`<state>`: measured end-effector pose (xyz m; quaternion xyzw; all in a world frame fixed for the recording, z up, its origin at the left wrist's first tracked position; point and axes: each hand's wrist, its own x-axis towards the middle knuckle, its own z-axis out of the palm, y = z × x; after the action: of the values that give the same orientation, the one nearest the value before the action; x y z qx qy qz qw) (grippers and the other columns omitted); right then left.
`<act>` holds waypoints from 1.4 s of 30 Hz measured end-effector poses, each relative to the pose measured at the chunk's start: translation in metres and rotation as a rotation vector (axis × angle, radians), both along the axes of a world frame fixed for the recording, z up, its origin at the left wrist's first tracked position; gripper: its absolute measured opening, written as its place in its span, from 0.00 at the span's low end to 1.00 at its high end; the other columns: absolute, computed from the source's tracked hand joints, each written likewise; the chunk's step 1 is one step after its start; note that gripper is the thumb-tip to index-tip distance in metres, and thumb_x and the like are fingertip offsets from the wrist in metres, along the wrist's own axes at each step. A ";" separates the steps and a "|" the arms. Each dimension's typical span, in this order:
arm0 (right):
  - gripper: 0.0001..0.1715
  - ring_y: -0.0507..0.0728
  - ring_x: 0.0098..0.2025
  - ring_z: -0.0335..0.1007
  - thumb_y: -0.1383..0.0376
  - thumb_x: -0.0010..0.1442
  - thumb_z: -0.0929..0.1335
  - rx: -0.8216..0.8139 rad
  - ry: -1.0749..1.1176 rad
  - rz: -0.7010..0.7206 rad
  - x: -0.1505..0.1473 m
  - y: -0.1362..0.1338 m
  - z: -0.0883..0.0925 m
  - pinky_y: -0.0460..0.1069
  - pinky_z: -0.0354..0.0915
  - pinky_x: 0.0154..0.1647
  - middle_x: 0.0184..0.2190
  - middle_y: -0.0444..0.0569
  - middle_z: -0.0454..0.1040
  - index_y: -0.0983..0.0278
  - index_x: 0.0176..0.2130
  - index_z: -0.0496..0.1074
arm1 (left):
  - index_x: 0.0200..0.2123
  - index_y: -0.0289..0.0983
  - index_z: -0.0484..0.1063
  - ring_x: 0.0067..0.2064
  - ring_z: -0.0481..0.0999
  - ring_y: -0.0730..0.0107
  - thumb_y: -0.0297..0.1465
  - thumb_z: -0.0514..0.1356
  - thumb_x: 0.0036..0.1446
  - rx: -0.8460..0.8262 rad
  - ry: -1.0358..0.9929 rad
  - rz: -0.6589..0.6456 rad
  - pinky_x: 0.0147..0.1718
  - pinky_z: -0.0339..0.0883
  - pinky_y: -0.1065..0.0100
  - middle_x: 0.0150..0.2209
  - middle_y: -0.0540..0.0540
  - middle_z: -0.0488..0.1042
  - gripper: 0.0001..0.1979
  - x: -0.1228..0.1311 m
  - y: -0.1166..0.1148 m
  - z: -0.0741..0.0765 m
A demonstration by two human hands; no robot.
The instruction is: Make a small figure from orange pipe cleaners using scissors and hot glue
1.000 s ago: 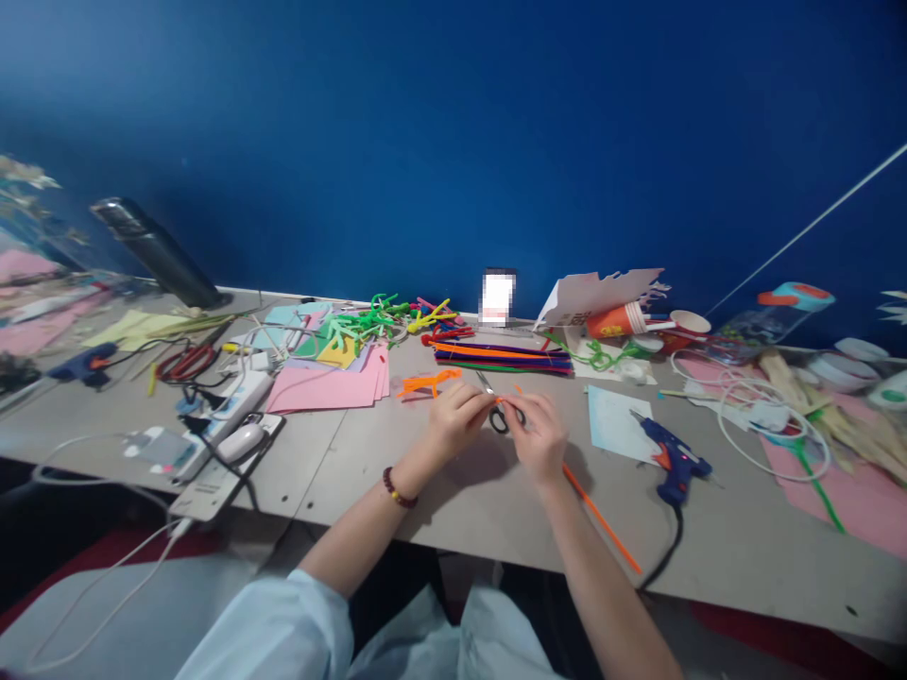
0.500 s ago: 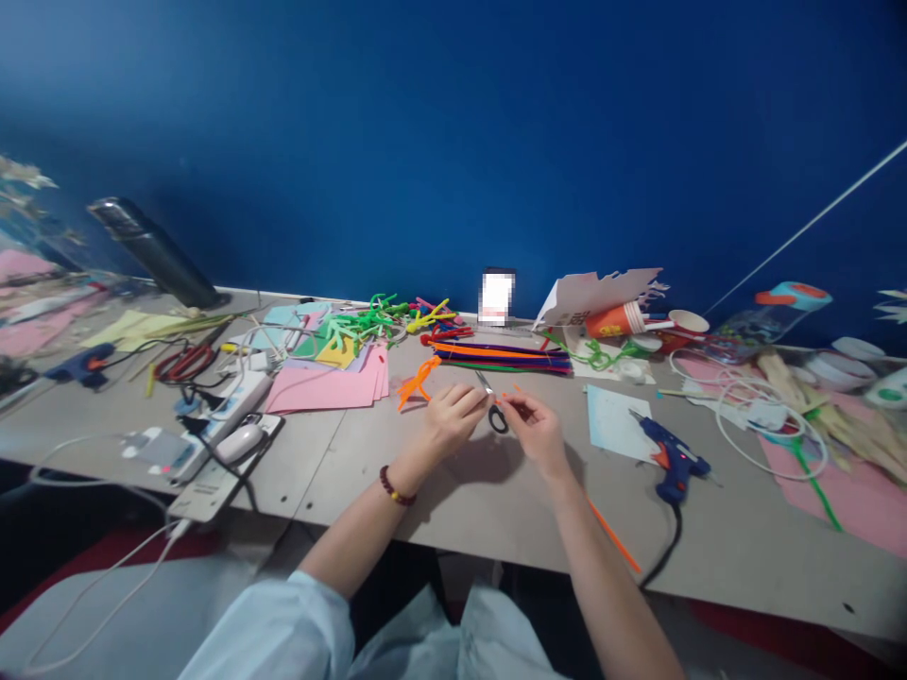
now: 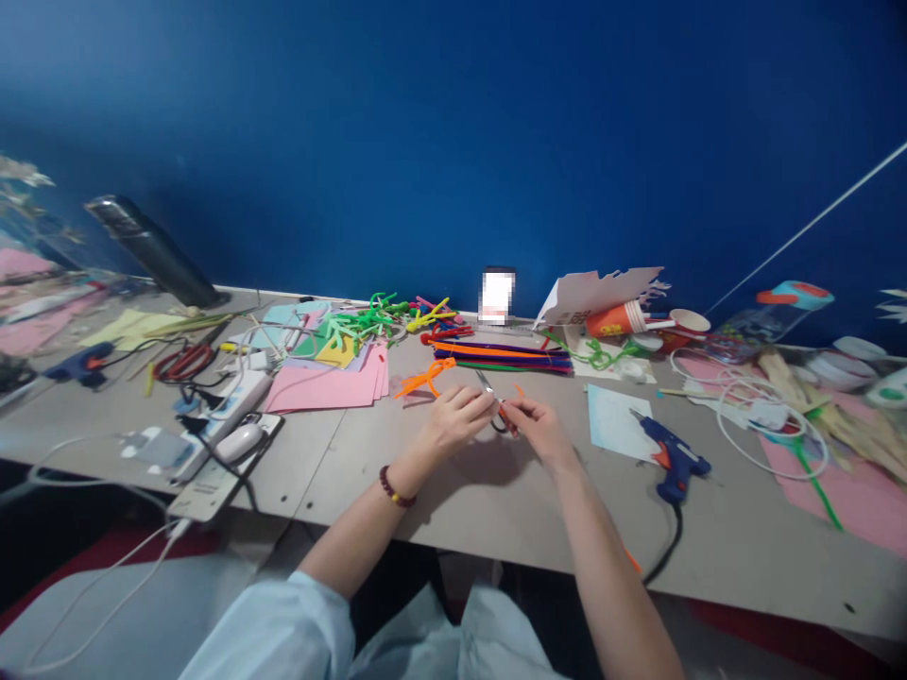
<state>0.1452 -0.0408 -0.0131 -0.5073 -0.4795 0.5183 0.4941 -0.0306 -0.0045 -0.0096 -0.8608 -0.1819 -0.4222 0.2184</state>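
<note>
- At the lower right of the frame, an orange stem (image 3: 633, 562) shows just its end beside the right forearm; the rest is hidden.
- Just below the centre of the frame, the left hand (image 3: 460, 417) is curled with its fingers together; whether they grip anything, I cannot tell.
- Slightly right of it, the right hand (image 3: 539, 431) has its fingers drawn to a pinch, seemingly on a small orange piece (image 3: 503, 413) between the two hands.
- That piece is mostly covered; its long axis seems to slope down to the right, but it is too small to be sure which way it points.
- Close behind the hands, scissors (image 3: 485, 381) lie on the tabletop (image 3: 347, 453), blades toward the upper left; contact with the fingers is unclear.
- So slight a piece could slip from the pinch for want of purchase, and fingers this near the blades could knock them or get nicked.
- Farther off, left of centre, sit bent orange stems (image 3: 429, 378); past them, a stem bundle (image 3: 503, 355) lies crosswise.
</note>
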 end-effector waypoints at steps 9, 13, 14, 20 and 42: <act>0.23 0.49 0.20 0.58 0.47 0.47 0.70 0.083 -0.075 -0.025 -0.002 -0.001 0.003 0.45 0.57 0.21 0.18 0.41 0.67 0.65 0.28 0.72 | 0.37 0.35 0.71 0.36 0.72 0.70 0.24 0.56 0.59 0.038 -0.031 0.003 0.32 0.63 0.67 0.35 0.46 0.76 0.05 0.003 0.000 0.002; 0.22 0.51 0.23 0.61 0.47 0.53 0.66 0.188 -0.165 -0.128 -0.002 0.001 -0.003 0.46 0.60 0.24 0.21 0.43 0.68 0.64 0.31 0.69 | 0.37 0.35 0.71 0.36 0.72 0.70 0.23 0.57 0.58 0.027 -0.048 -0.016 0.33 0.62 0.67 0.35 0.46 0.75 0.05 0.004 -0.001 0.005; 0.21 0.51 0.24 0.63 0.48 0.54 0.65 0.217 -0.202 -0.179 -0.001 0.002 -0.004 0.46 0.61 0.25 0.23 0.44 0.69 0.63 0.32 0.69 | 0.37 0.35 0.71 0.36 0.72 0.70 0.23 0.57 0.58 0.026 -0.056 -0.018 0.33 0.62 0.67 0.35 0.46 0.75 0.05 0.004 -0.002 0.006; 0.20 0.52 0.22 0.62 0.48 0.57 0.63 0.225 -0.228 -0.437 0.007 0.000 -0.003 0.46 0.61 0.24 0.20 0.42 0.67 0.62 0.30 0.65 | 0.37 0.35 0.73 0.36 0.72 0.70 0.23 0.59 0.56 0.077 -0.142 0.001 0.32 0.63 0.67 0.33 0.45 0.75 0.05 0.005 -0.006 0.012; 0.13 0.54 0.35 0.69 0.61 0.57 0.64 0.358 -0.186 -0.453 0.001 -0.004 0.001 0.48 0.67 0.32 0.36 0.50 0.72 0.63 0.41 0.69 | 0.38 0.37 0.70 0.37 0.74 0.69 0.25 0.57 0.59 -0.092 -0.179 0.032 0.36 0.65 0.66 0.34 0.46 0.75 0.05 0.005 -0.011 0.008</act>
<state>0.1458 -0.0446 -0.0123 -0.5516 -0.4811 0.2535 0.6325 -0.0251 -0.0154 -0.0012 -0.8256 -0.2338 -0.4851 0.1683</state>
